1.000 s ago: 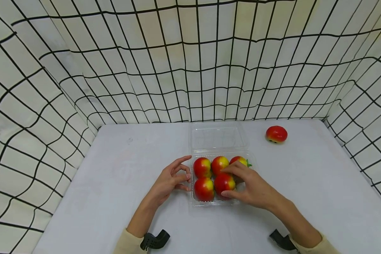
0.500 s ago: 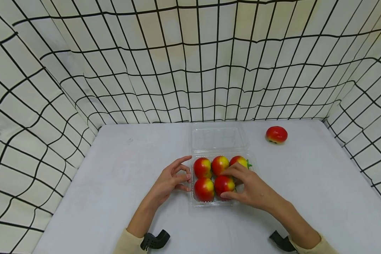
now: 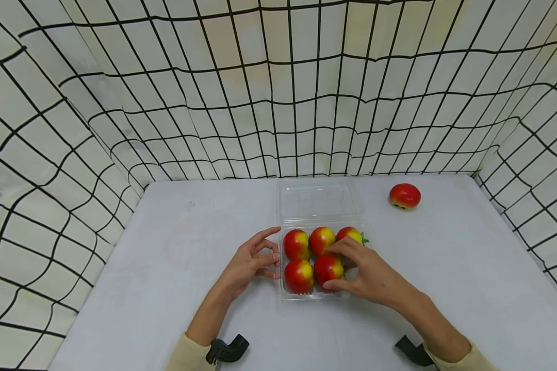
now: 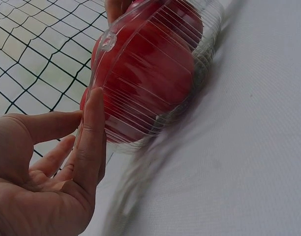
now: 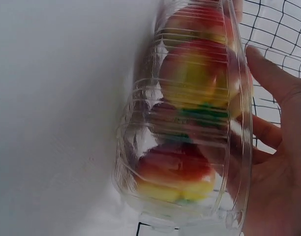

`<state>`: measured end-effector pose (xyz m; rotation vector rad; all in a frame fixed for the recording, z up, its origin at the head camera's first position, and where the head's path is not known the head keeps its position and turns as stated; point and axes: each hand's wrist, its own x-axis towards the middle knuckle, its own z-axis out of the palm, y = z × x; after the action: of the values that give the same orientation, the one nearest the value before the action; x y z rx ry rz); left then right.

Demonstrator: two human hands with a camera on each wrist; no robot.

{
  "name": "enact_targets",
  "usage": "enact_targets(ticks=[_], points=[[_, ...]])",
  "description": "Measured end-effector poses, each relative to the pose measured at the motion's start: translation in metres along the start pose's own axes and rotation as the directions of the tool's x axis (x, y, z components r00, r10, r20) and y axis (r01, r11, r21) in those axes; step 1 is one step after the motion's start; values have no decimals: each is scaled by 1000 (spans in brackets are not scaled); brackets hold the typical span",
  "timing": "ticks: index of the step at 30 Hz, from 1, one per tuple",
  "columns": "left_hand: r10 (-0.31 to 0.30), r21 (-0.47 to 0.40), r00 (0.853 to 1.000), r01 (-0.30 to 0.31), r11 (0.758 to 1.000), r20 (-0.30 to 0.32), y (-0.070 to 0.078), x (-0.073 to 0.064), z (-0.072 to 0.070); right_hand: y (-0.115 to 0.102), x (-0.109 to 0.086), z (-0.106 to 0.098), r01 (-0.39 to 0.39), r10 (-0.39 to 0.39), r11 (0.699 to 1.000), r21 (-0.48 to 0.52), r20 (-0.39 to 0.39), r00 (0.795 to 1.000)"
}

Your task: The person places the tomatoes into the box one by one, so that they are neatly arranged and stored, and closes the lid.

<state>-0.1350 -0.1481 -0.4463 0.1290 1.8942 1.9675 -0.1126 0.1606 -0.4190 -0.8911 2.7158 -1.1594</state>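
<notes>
A clear plastic clamshell box (image 3: 310,298) lies on the table with its lid (image 3: 319,202) folded back. Several red-and-yellow apples sit in it in two rows, such as the front left apple (image 3: 299,276) and the back middle apple (image 3: 322,240). My right hand (image 3: 369,273) reaches in from the right and holds the front middle apple (image 3: 327,272) between thumb and fingers. At the left edge, my left hand (image 3: 245,264) pinches the box rim, its thumb and fingers meeting there in the left wrist view. My right hand covers much of the front right part of the box.
A red fruit with a yellowish-green underside (image 3: 405,196) lies at the back right of the white table (image 3: 181,247). White walls with black netting (image 3: 315,98) enclose the table at the back and both sides.
Both hands keep their places. The apple in my right hand shifts only very slightly.
</notes>
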Motion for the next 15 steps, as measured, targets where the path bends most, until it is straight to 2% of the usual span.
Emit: enact_targets(ticks=[6,11,15], points=[[-2,0,1000,2,1000,0,0,1,1,7,2,-14,73,-69,996,44,-88,994],[-2,-2,1000,2,1000,1,0,1,0,13,5,-27,89,-85,996,17,-159,984],[0,-2,1000,0,1000,6,0,1,0,20,7,-38,70,-72,997,-16,-216,974]])
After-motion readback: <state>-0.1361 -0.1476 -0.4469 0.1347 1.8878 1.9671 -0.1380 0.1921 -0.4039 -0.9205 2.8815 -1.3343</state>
